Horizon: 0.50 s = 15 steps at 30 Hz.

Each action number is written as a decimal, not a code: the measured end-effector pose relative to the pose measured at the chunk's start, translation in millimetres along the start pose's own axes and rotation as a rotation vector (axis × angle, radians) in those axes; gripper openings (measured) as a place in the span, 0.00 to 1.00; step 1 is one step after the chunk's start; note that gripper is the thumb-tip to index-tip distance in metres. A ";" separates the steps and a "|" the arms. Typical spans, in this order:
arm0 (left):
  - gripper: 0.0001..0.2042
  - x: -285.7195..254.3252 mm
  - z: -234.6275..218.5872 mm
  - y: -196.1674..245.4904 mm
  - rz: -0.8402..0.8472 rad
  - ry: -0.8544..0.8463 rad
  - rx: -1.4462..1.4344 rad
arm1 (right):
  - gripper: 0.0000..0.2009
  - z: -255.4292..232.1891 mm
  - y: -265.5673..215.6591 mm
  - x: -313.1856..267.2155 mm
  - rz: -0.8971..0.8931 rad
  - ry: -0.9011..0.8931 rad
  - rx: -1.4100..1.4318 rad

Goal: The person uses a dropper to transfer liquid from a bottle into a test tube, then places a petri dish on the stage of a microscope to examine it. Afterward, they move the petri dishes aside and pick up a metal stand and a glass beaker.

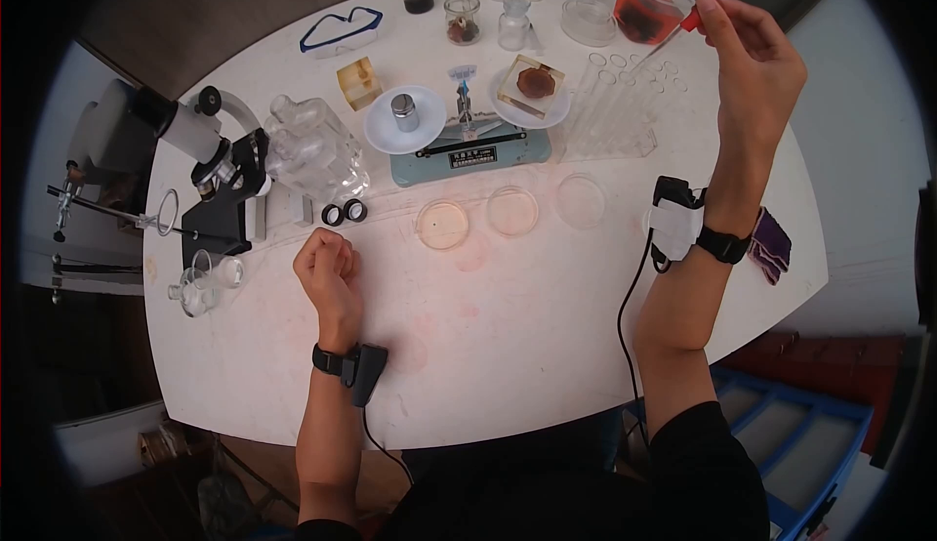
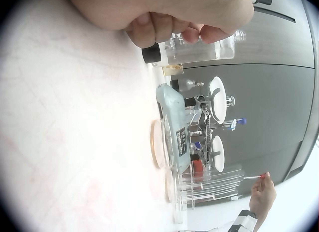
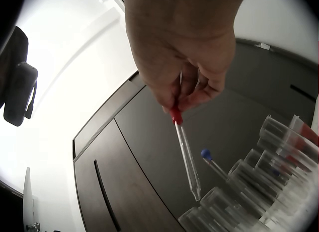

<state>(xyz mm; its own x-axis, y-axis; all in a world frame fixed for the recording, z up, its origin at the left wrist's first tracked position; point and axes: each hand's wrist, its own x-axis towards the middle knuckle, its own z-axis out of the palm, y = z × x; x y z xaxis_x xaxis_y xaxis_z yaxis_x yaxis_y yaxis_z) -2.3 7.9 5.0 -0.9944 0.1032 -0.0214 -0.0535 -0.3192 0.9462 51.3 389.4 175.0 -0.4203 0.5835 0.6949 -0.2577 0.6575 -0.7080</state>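
Between the thumb and fingers of my right hand [image 1: 756, 58] is the red bulb of a glass dropper [image 3: 187, 159]. The dropper slants down, and its tip overlaps the rims of the test tubes [image 3: 219, 199] in the right wrist view. These clear tubes [image 1: 595, 111] stand upright in a rack at the table's right. My left hand [image 1: 327, 263] rests on the white table with fingers curled in and nothing in them. Just beyond it lie two short black-rimmed cylinders [image 1: 344, 213]. Behind the tubes, a clear container of red liquid [image 1: 646, 12] stands at the back right.
Mid-table stands a balance scale [image 1: 473, 157] bearing a metal weight [image 1: 404, 111] and a clear block [image 1: 530, 87]. Three petri dishes [image 1: 512, 211] lie before it. To the left are a microscope [image 1: 210, 165] and a large clear bottle [image 1: 317, 145]. Glass jars [image 1: 462, 21] line the back.
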 end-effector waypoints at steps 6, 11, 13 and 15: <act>0.08 -0.4 1.1 0.6 0.005 0.006 0.009 | 0.11 0.3 0.4 -0.3 0.006 0.005 -0.003; 0.08 -0.5 1.1 0.8 0.002 0.008 0.007 | 0.11 1.2 -0.6 -0.4 0.011 0.008 -0.005; 0.08 -1.1 2.3 1.6 0.005 0.011 0.012 | 0.11 0.6 0.0 -0.1 0.006 0.008 -0.008; 0.08 -1.2 2.6 1.7 0.007 0.014 0.017 | 0.11 -0.2 0.2 0.2 -0.004 -0.001 -0.021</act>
<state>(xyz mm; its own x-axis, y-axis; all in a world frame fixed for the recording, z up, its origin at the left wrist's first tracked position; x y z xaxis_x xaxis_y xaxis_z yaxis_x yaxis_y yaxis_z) -1.0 9.7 7.4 -0.9959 0.0882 -0.0188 -0.0449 -0.3043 0.9515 51.3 389.8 175.1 -0.4202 0.5803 0.6976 -0.2415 0.6695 -0.7024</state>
